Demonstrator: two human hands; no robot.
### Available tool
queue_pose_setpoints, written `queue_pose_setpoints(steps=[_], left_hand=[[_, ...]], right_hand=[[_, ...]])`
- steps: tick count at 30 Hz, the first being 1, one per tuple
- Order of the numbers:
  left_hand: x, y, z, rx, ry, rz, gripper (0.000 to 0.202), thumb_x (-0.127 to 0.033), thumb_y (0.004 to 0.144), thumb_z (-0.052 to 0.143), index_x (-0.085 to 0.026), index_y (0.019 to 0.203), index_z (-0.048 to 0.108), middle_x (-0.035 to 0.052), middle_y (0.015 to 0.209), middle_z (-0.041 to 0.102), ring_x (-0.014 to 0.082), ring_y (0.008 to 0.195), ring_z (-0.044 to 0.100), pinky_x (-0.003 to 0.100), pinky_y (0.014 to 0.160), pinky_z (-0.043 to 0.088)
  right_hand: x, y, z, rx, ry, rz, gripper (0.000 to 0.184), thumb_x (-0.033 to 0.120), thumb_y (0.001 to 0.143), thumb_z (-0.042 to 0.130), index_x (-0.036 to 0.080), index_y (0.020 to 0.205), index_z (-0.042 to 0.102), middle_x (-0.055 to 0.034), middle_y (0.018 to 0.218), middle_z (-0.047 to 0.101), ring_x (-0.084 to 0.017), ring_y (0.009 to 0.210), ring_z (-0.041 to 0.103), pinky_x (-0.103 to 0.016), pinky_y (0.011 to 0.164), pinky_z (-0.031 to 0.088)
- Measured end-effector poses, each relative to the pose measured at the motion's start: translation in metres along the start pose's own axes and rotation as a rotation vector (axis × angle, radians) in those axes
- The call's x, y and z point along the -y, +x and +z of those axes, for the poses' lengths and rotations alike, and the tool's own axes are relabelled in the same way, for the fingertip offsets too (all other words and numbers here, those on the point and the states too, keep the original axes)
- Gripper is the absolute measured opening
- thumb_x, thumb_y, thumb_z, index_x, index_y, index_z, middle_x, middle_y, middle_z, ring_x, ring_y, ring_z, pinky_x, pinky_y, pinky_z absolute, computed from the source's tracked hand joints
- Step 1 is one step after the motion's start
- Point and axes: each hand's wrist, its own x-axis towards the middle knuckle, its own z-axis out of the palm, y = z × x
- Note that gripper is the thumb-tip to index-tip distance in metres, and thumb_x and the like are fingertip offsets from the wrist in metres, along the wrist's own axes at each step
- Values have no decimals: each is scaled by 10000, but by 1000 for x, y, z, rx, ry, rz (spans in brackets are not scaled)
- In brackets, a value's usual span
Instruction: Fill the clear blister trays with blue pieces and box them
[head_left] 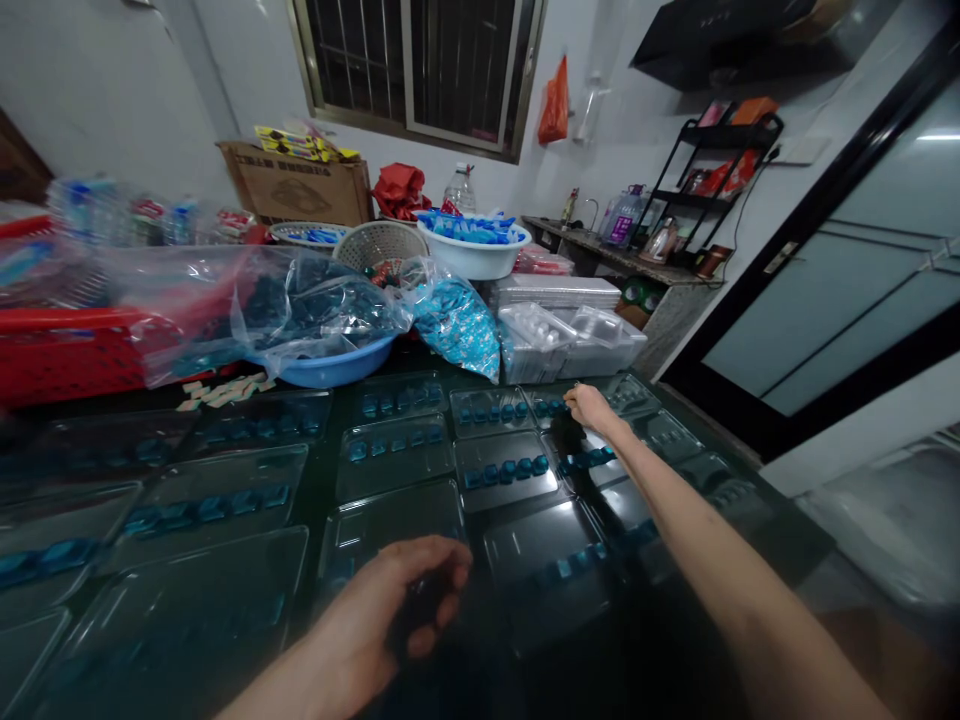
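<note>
Several clear plastic blister trays (394, 455) lie in rows on a dark table, many with a row of small blue pieces (504, 470) in them. My right hand (590, 405) reaches far out to a tray (551, 405) at the back, fingers closed in a pinch over its blue pieces; what it pinches is too small to make out. My left hand (390, 610) hovers near the front above a tray (390, 520), fingers curled around something dark that I cannot name.
At the back stand a blue basin (337, 368) under clear bags, a bag of blue pieces (457, 325), stacked clear trays (570, 340), a white bowl (476, 260), a woven basket (379, 243), a cardboard box (296, 185) and a red crate (67, 350). The table edge (742, 440) runs on the right.
</note>
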Motion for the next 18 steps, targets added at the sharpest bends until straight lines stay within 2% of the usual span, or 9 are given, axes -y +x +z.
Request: queue_pose_setpoints(steps=[4, 7, 13, 18], left_hand=[[-1, -1, 4, -7, 1, -46, 230, -346, 714, 512, -150, 812, 583, 11, 736, 490, 67, 514, 435, 158, 377, 170], [-2, -2, 7, 29, 12, -31, 230, -349, 716, 514, -150, 810, 583, 11, 745, 492, 68, 522, 440, 161, 382, 172], [1, 2, 9, 36, 12, -46, 232, -345, 704, 532, -155, 828, 584, 12, 742, 499, 66, 511, 442, 160, 378, 167], [6, 3, 10, 70, 31, -41, 233, -348, 699, 531, -154, 817, 585, 11, 731, 496, 66, 501, 445, 157, 363, 167]], right_hand=[[6, 14, -5, 89, -34, 109, 232, 296, 820, 473, 165, 1005, 524, -45, 1014, 538, -158, 861, 541, -319, 717, 461], [9, 17, -7, 126, -49, 150, 231, 287, 817, 481, 161, 1007, 517, -51, 1000, 540, -152, 858, 543, -322, 717, 460], [7, 16, -11, 143, 1, 61, 236, 288, 821, 472, 162, 1016, 516, -53, 1023, 532, -156, 866, 538, -329, 727, 458], [10, 29, -11, 81, 77, 1, 253, 297, 816, 479, 165, 1029, 514, -52, 1048, 520, -176, 898, 528, -327, 740, 453]])
